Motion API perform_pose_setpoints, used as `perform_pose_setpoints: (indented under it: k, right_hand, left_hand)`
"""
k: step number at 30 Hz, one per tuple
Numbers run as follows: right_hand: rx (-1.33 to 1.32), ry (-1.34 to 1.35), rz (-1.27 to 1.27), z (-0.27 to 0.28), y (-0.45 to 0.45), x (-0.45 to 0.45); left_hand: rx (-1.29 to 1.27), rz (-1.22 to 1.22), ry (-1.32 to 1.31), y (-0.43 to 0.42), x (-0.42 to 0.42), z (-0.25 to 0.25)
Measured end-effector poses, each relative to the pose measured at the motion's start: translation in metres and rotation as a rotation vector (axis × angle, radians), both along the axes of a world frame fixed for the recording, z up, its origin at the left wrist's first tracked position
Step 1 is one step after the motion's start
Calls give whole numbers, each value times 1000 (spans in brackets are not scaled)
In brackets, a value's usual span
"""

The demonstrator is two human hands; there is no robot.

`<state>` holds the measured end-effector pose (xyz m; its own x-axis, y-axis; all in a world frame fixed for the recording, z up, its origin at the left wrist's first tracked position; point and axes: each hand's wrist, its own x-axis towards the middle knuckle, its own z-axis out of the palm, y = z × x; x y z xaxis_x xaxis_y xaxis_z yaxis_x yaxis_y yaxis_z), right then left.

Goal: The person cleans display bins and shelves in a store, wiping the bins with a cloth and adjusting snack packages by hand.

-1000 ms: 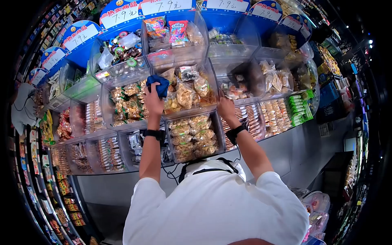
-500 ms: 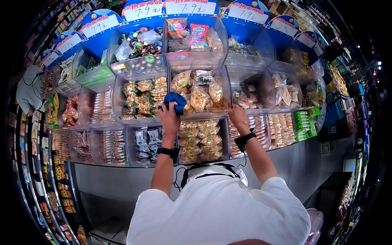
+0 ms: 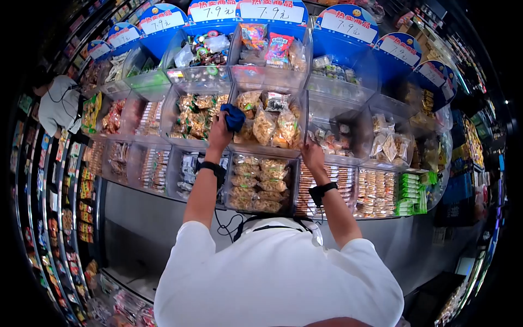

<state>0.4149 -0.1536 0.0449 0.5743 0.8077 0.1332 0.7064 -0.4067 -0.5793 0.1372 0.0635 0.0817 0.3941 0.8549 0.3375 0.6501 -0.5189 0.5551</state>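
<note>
2 hands out over the bins: my L hand (image 3: pixel 219 132) grips a blue cloth (image 3: pixel 233 117), bunched, prob. so it fits the palm, btwn the gold-wrapped snacks (image 3: pixel 199 111) & the bagged snacks (image 3: pixel 264 128). My R hand (image 3: pixel 313 155) is at the front corner of the next bin (image 3: pixel 343 159), maybe for steadying; can't tell if it's clasping the rim. Clear walls (image 3: pixel 269 78) apparently keep types apart; 7.9 signs (image 3: pixel 272 12) stand behind, prob. for visibility.
</note>
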Motion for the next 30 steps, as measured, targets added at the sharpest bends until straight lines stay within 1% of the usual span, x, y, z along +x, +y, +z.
perform_pose_setpoints:
  k: [2,3,4,6,7,8,10,11,12,14,15,16,18,19,20,21,22,23,24,26,27,28,29,30]
  right_hand:
    - [101,-27,71,-2,-5,2]
    - [140,-112,99,-12,-5,8]
    - [141,-89,117,-9,-8,9]
    - [148,-31,183,-4,-13,13]
    - [161,-23,184,-6,-15,13]
    - [205,42,239,-10,-17,14]
    - [264,117,305,-29,-13,19]
    - [223,172,400,-6,-20,24]
    - [203,260,440,0,-28,27]
    - [246,365,464,4,-41,29]
    - [234,438,488,7,-48,30]
    - [257,471,518,15,-54,28]
    - [212,571,595,35,-73,30]
    - [228,544,599,32,-77,29]
    - [139,586,605,27,-80,36]
    - [119,798,492,27,-85,41]
    - [99,999,372,27,-89,49]
    - [172,1350,347,16,-87,53]
    - [16,1455,171,21,-95,64]
    - [29,1946,354,35,-106,84]
    - [90,1960,247,46,-105,85]
    - [93,1971,217,39,-106,83]
    - [173,1754,185,29,-106,84]
    - [224,1667,98,32,-107,90]
  left_hand:
    - [42,91,88,-13,5,-8]
    - [27,109,134,-25,6,-5]
    - [14,118,156,-39,6,-2]
    - [-9,67,-6,-47,-8,-41]
    - [96,96,-111,-59,-12,-55]
    - [203,117,-220,-74,-13,-67]
    - [-55,323,-381,-111,-11,-95]
    - [-184,369,-371,-138,6,-75]
    - [-319,411,-354,-169,25,-46]
    - [-361,329,-211,-206,50,-45]
    - [-466,216,-184,-214,62,-54]
    - [-511,154,-256,-233,83,-41]
    - [-496,-62,-278,-254,112,-40]
    - [-422,-130,-258,-260,129,-25]
    - [-355,-201,-236,-267,145,-10]
    - [-265,-127,-198,-271,160,2]
    - [-350,-93,-228,-268,169,10]
    - [-225,-119,-244,-262,179,17]
    - [-102,-146,-260,-257,190,24]
    - [-199,-238,-241,-253,215,47]
    - [-276,-308,-176,-247,223,40]
    - [-250,-412,-152,-243,229,41]
    - [-316,-405,-56,-243,233,37]
    - [-364,-402,34,-240,241,33]
